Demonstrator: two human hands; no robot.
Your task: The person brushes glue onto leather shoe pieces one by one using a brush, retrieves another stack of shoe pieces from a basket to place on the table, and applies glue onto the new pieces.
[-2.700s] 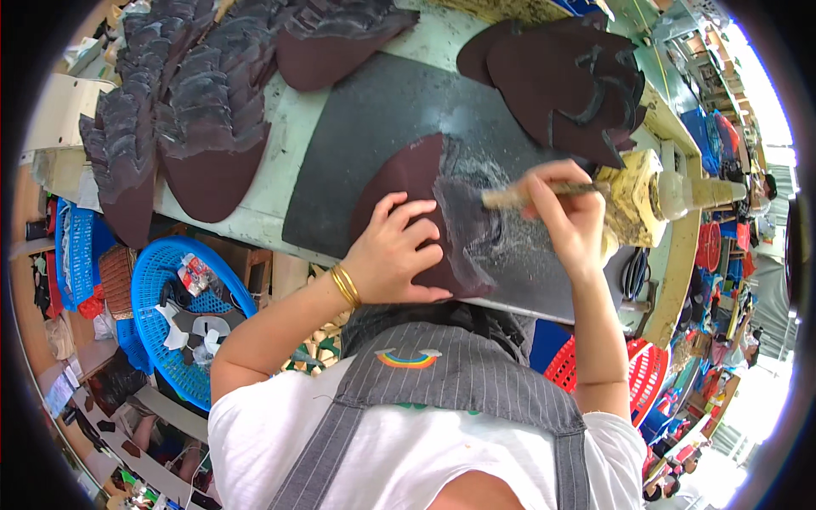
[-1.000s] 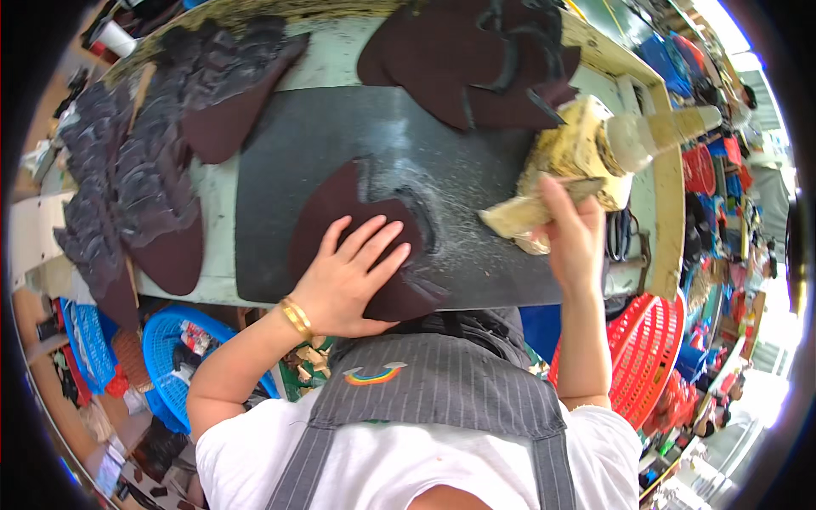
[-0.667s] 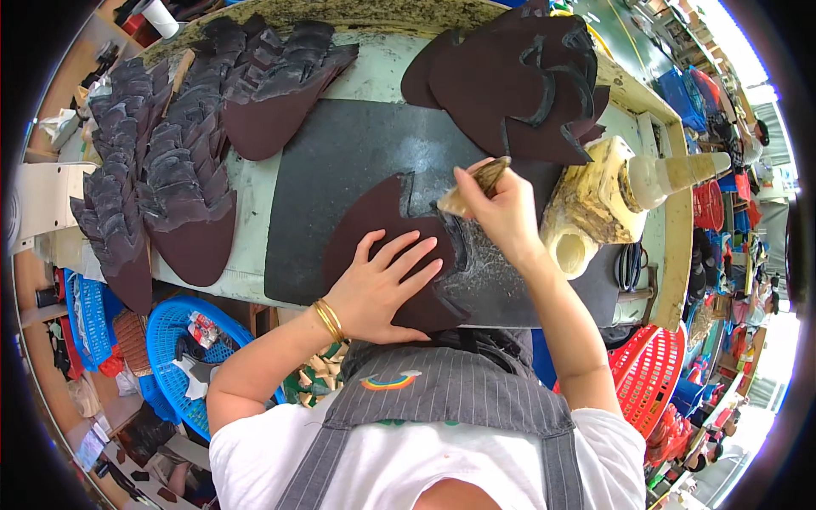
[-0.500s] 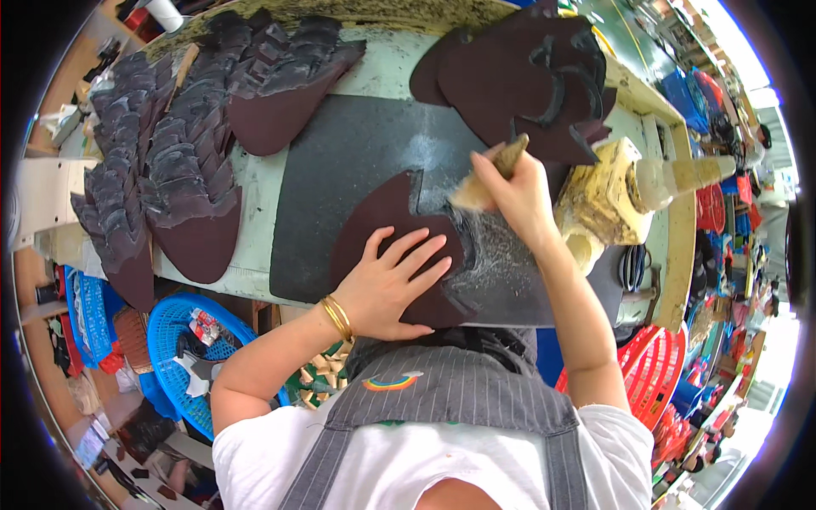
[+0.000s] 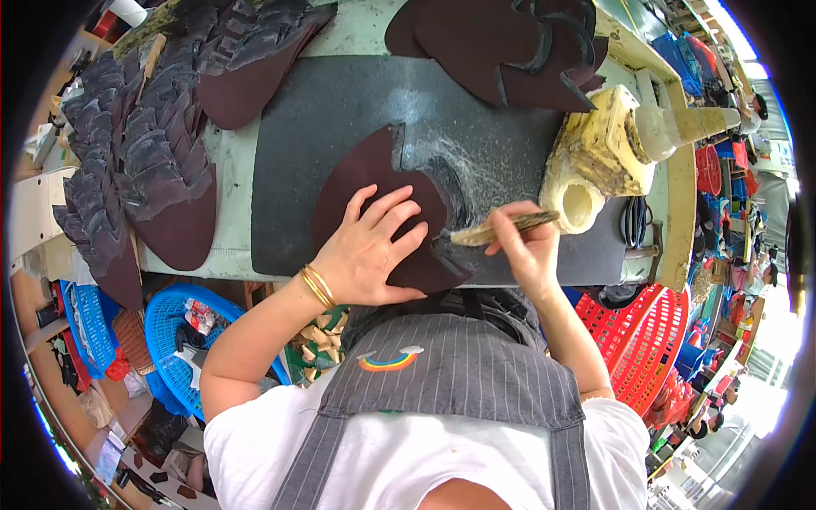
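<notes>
A dark maroon cut piece (image 5: 353,191) with a notched right edge lies flat on a black board (image 5: 285,153). My left hand (image 5: 370,242) is spread over it, fingers apart, pressing it down. In my right hand (image 5: 529,251) is a worn brush (image 5: 501,229), pinched by its handle, its pale bristle end touching the notched edge. Whitish smears mark the board along that edge. Right of the brush stands a crusted yellow glue container (image 5: 595,144) with a round open mouth and a translucent nozzle.
Overlapping rows of maroon pieces with grey edges (image 5: 166,161) cover the table's left side. Another maroon stack (image 5: 484,42) lies at the back. Scissors (image 5: 634,223) rest by the right edge. Below the table are a blue basket (image 5: 170,340) and a red basket (image 5: 642,340).
My right hand has brought the brush down toward me, from the board's upper area to the lower notched edge. My left hand keeps its place on the piece.
</notes>
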